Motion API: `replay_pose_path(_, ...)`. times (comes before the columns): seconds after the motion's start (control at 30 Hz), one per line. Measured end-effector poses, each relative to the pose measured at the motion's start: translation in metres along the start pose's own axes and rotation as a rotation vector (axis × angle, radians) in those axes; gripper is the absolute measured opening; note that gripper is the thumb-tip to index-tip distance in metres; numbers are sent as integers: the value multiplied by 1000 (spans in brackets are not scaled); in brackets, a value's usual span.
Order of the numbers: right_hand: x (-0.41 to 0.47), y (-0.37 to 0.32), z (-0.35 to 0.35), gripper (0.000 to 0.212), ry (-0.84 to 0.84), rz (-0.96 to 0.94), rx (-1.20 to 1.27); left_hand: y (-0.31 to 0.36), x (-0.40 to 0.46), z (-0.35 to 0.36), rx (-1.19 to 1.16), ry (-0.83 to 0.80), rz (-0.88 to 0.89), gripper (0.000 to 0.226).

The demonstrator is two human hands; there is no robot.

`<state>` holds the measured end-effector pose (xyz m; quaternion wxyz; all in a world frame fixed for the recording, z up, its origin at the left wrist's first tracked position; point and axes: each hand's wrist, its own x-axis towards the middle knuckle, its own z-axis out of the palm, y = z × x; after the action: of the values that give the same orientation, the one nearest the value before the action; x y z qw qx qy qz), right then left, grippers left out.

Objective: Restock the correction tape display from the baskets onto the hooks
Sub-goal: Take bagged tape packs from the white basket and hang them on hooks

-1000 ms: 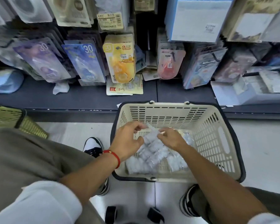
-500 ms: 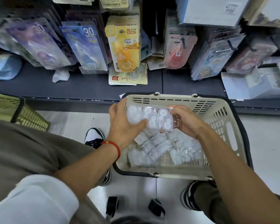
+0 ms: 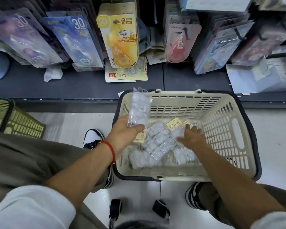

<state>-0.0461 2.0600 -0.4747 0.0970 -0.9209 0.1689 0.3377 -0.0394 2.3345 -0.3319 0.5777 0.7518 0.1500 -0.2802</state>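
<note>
Left hand (image 3: 122, 134): a clear plastic pack of white correction tapes (image 3: 138, 109) is held up, pinched by the thumb.
Right hand (image 3: 191, 138): fingers are spread, maybe touching the clear packs (image 3: 158, 146) in the cream plastic basket (image 3: 224, 129).

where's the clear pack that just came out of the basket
In the head view, the clear plastic pack is held up in the left hand, over the cream plastic basket's left rim.

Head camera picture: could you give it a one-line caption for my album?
Left hand lifts a clear pack of correction tape while right hand reaches into the cream basket.
</note>
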Motion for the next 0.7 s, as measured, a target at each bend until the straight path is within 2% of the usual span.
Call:
replay_pose_path(0.07, -1, 5, 18, 99, -40, 51, -9, -2, 1, 2, -98, -25, -77, 21)
replay_pose_path(0.13, 3, 10, 15, 91, -38, 9, 106, -6, 2, 1, -156, -30, -92, 25)
replay_pose_path(0.2, 8, 15, 2, 64, -66, -67, 364, -6, 1, -2, -174, -29, -69, 33)
replay_pose_path(0.27, 1, 23, -17, 42, -189, -113, 656, -6, 0, -4, -162, -23, -42, 47)
replay_pose_path(0.33, -14, 29, -38, 40, -305, -209, 949, -5, -2, -4, -200, -1, -51, 51)
replay_pose_path(0.43, -39, 16, -68, 53, -475, -415, 1318, 2, -3, 0, -324, 25, -111, 43)
replay_pose_path(0.5, -54, -9, -78, 57, -510, -538, 1340, 8, -5, 3, -428, -9, -130, 44)
replay_pose_path(0.6, -69, -53, -80, 60, -461, -616, 1212, 13, -10, 7, -434, -76, -21, 43)
replay_pose_path(0.7, -69, -74, -79, 44, -330, -652, 1059, 11, -13, 5, -424, -19, 46, 47)
